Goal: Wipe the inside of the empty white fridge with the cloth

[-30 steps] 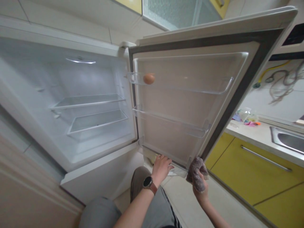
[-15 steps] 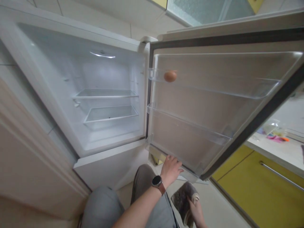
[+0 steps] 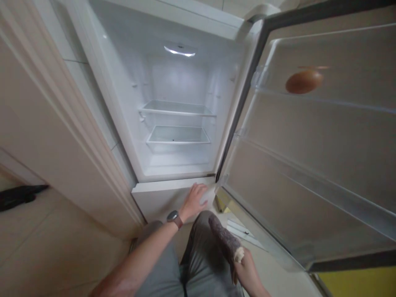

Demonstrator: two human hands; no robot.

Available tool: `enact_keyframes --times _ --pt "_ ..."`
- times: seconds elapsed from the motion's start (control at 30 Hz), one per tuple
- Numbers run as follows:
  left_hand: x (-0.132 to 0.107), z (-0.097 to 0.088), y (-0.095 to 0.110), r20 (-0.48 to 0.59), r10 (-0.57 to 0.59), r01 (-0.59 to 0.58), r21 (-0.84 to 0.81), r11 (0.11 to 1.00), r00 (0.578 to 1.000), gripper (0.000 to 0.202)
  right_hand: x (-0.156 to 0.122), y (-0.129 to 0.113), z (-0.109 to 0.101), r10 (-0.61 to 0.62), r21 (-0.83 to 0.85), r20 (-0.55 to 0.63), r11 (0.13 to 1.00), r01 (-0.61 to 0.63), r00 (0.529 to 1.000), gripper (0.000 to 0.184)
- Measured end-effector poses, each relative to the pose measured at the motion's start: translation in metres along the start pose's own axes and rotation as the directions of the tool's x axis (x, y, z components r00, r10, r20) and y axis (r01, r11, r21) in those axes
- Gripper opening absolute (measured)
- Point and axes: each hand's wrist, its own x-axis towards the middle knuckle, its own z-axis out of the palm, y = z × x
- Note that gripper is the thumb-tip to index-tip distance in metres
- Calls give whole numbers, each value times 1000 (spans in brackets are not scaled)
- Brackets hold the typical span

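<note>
My left hand (image 3: 194, 202), with a watch (image 3: 175, 218) on its wrist, reaches forward with its fingers apart and holds nothing. Its fingertips are at the upper edge of the white lower front (image 3: 154, 197) of the refrigerator; whether they touch is unclear. Over my right thigh, my right hand (image 3: 248, 270) is closed around a dark grey, fuzzy cloth (image 3: 223, 237) with a pale bunched patch. Ahead stands the open refrigerator compartment (image 3: 176, 170), lit inside, with two glass shelves (image 3: 179, 108). Its door (image 3: 287, 138) is swung open to the right.
A brown egg (image 3: 305, 81) sits in the door's upper clear rack. A pale door frame or panel (image 3: 74, 136) rises close on the left. Something black (image 3: 20, 196) lies on the floor at far left. Yellow cabinetry (image 3: 359, 282) shows beneath the door.
My left hand has left the lower edge of the fridge door and moved left to the lower front. My right hand has raised the cloth. The view has turned left and closer.
</note>
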Motion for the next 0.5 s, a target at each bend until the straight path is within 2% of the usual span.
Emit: enact_keyframes --times 0.07,0.1,0.17,0.23,0.3,0.37,0.43,0.5 --pt "-7 -27 -66 -17 -136 137 91 986 991 53 21 -28 20 22 116 107 993 -35 994 31" --pt "-10 -41 -98 -25 -198 200 141 970 980 54 35 -41 32 35 169 122 984 -56 992 35" --pt "-16 -68 -154 -32 -295 294 233 927 955 57 69 -66 54 62 255 97 963 -85 993 47" --pt "-18 -91 -200 -18 -364 353 292 889 931 64 109 -91 74 77 304 76 948 -97 994 55" --pt "-14 -105 -234 25 -388 360 324 875 921 71 150 -116 90 45 295 42 954 -55 998 55" --pt "-1 -112 -257 75 -388 344 330 879 919 78 191 -141 101 -24 185 -23 982 28 999 53" --pt "16 -113 -273 126 -382 325 328 887 916 90 229 -165 112 -118 -59 -32 991 116 992 48" --pt "35 -111 -283 190 -362 286 336 897 913 107 263 -182 127 -223 -337 72 912 235 972 49"
